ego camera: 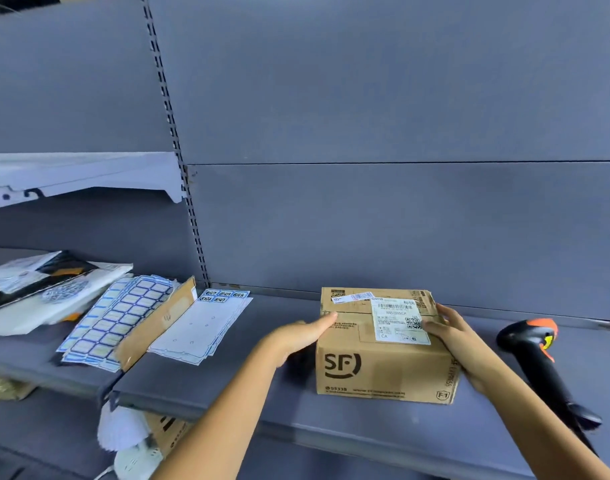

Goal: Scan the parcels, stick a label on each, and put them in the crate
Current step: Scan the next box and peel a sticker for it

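Reaching up from the lower edge, the left hand [301, 336] and right hand [452, 341] bracket the SF cardboard parcel [376, 368], which stands on the grey shelf [227, 379], towards its right. The left hand's fingers [322, 322] are straight and pressed flat against the parcel's upper left edge. The right palm lies against the right side, its fingers [433, 329] laid over the top. Neither hand closes round the carton; it is held only by pressure from both sides.

Hazards, as judged:
- Slip: if lifted like this, the parcel depends on friction alone and could drop or tilt should either palm ease.
- Blocked scan: the right fingers touch the edge of the shipping label [398, 318], beside its QR code; a scan taken so may misread.
- Knock: the handheld barcode scanner [539, 362] lies just beside the right forearm, its handle reaching the shelf's front edge; a sideways sweep could push it off.
- Reach: the sticker sheets [116, 320] lie well apart to the left, beside a cardboard flap [158, 323], so labelling needs a hand freed.
- The crate is not in view.
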A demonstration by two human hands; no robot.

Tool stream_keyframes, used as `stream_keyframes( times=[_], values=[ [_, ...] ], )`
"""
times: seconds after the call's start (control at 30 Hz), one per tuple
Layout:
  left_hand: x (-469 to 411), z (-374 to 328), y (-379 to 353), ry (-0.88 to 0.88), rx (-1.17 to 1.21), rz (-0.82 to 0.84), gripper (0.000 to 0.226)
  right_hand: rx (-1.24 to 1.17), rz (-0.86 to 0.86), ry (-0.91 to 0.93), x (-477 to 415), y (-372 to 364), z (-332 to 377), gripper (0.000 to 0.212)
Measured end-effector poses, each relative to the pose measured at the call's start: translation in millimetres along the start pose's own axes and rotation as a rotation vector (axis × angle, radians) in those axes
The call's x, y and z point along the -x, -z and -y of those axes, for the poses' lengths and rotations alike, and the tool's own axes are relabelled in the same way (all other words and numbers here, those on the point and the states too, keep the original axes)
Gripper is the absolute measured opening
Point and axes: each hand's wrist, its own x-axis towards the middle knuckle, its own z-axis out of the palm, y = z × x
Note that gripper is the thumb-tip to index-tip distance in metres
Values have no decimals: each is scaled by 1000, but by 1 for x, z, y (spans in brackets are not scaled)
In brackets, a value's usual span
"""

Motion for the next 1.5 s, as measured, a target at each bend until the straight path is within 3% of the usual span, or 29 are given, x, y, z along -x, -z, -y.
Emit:
stream_keyframes(
  times=[0.07, 0.13, 0.2, 0.23, 0.27, 0.33, 0.43, 0.5, 0.57, 0.73, 0.83, 0.9, 0.97, 1.03, 1.1, 1.17, 1.23, 1.3, 1.37, 1.5],
  values=[
    [5, 5, 10, -33, -119, -94, 100, 132, -17, -24, -3, -3, 6, 52],
    [5, 14, 30, -85, -112, -148, 82, 500, -107, 56, -4, -11, 15, 47],
    [0, 29, 55, -223, -67, -257, 48, 877, -292, 283, 1, -28, 25, 54],
    [-4, 38, 71, -270, -84, -369, 35, 913, -332, 469, 8, -44, 31, 56],
    [-8, 47, 87, -290, -135, -497, 29, 855, -303, 620, 18, -65, 40, 54],
    [-17, 68, 119, -283, -315, -676, 19, 693, -80, 788, 43, -116, 54, 42],
    [-32, 103, 148, -106, -687, -618, 50, 654, 258, 843, 55, -186, 42, 32],
    [-40, 123, 155, -29, -753, -529, 68, 673, 394, 798, 55, -217, 21, 32],
    [-49, 133, 157, -71, -703, -529, 68, 693, 467, 749, 50, -231, -1, 30],
    [-52, 137, 156, -160, -745, -573, 54, 599, 506, 632, 35, -237, -34, 24],
    [-41, 128, 155, -164, -717, -664, 31, 489, 480, 540, 29, -239, -41, 25],
    [-22, 112, 146, -216, -853, -760, 21, 316, 437, 389, 26, -238, -42, 25],
    [2, 94, 125, -348, -931, -838, 20, -38, 395, 157, 25, -238, -34, 20],
    [27, 88, 87, -554, -949, -864, 27, -432, 444, -59, 19, -233, -23, 24],
    [48, 98, 46, -707, -957, -810, 46, -607, 433, -164, 11, -227, -12, 35],
    [62, 110, 20, -771, -904, -646, 57, -572, 289, -193, 3, -225, -11, 36],
    [70, 110, 18, -706, -746, -494, 69, -486, 197, -168, 4, -222, -13, 21],
    [61, 113, 30, -790, -623, -594, 68, -400, 217, -153, 4, -218, -21, 24],
    [57, 100, 45, -813, -473, -682, 50, -329, 270, -127, 8, -212, -27, 35],
    [45, 87, 46, -830, -413, -806, 36, -320, 368, 2, 23, -200, -22, 23]
  ],
)
